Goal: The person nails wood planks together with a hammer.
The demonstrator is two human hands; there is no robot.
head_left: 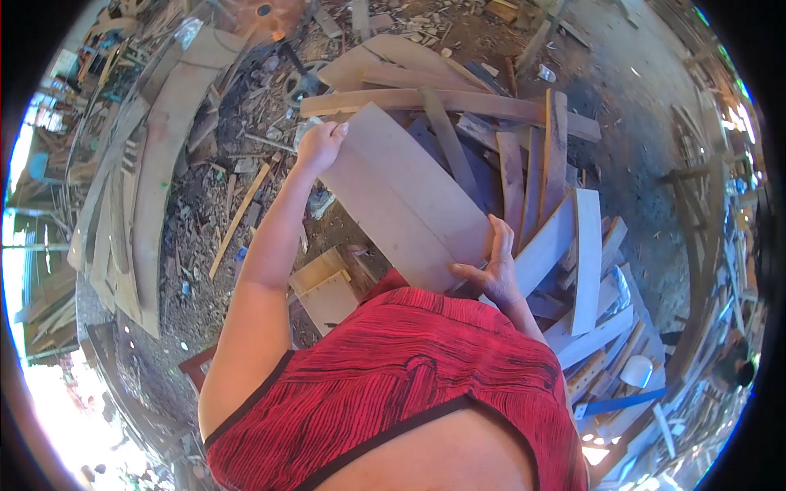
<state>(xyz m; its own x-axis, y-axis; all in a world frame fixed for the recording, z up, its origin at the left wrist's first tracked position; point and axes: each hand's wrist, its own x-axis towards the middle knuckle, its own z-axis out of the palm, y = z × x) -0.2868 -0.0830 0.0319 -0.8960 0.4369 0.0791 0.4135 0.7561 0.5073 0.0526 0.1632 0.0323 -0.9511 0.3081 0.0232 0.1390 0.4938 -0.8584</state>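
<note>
A wide, flat wooden board lies slantwise in front of my body, with a faint line or seam along its face. My left hand is closed around its far left edge, near the upper corner. At the near right end, my right hand grips the same board, thumb on the near edge and fingers along the right side. The undersides of both grips are hidden. Just beyond the board, a long brown plank lies across a heap of other planks.
Pale planks are stacked to my right, with a blue strip and a white cup-like object near them. A long curved-looking board stands at left. Wood scraps litter the ground. An orange fan-like object is at the top.
</note>
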